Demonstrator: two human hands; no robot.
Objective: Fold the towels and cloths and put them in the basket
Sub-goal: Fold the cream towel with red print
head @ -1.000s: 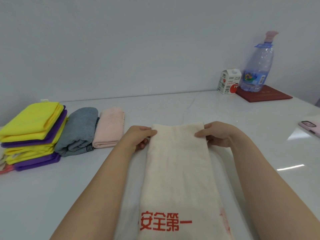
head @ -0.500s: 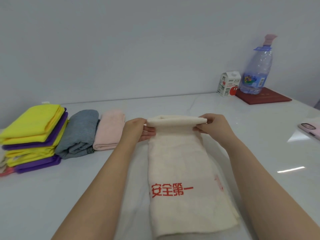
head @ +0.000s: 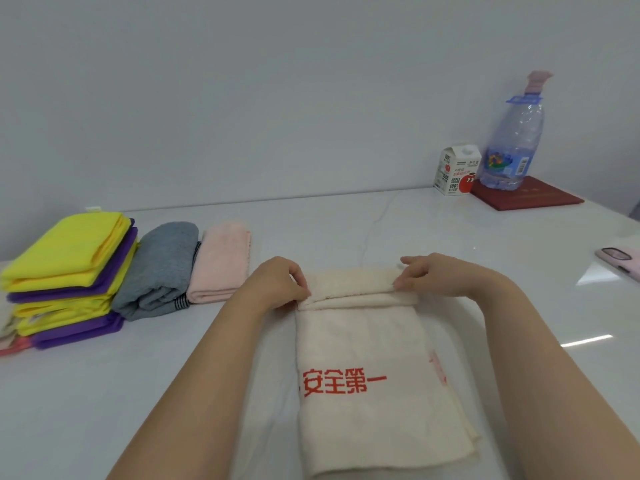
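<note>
Over on the left of the table (head: 104, 393) we've got a stack of yellow and purple cloths (head: 65, 271), all folded, then a folded grey towel (head: 159, 268) just beside it and a folded pink towel (head: 221, 261) right next to that. Moving in, our left hand (head: 277, 285) has its fingers curled down, pinching the left end of a narrow fold at the far edge of the cream towel (head: 367, 341). That towel lies flat in the middle of the table in front of us, with red characters printed across it. Our right hand (head: 440, 275) pinches the right end of the same fold. Back right by the wall there's a small carton (head: 457, 169), a clear water bottle (head: 512, 143) standing on a dark red booklet (head: 540, 199), and a pink phone (head: 620, 259) at the right edge.
</note>
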